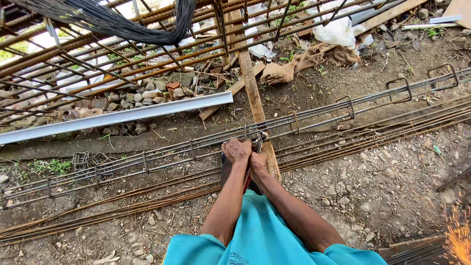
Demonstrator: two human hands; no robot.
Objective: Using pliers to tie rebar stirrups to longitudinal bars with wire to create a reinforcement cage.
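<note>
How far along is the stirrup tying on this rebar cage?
Several stirrups to the left sit upright on the long bars. Both hands, left hand and right hand, grip a pincer tool at a stirrup above the wooden plank. Stirrups further right look loose and leaning, probably untied.

Rebar cage [314,114] ribbed grey steel; loose bars [373,140] rusty; plank [252,93] rough wood; tool [258,142] probably metal.
</note>
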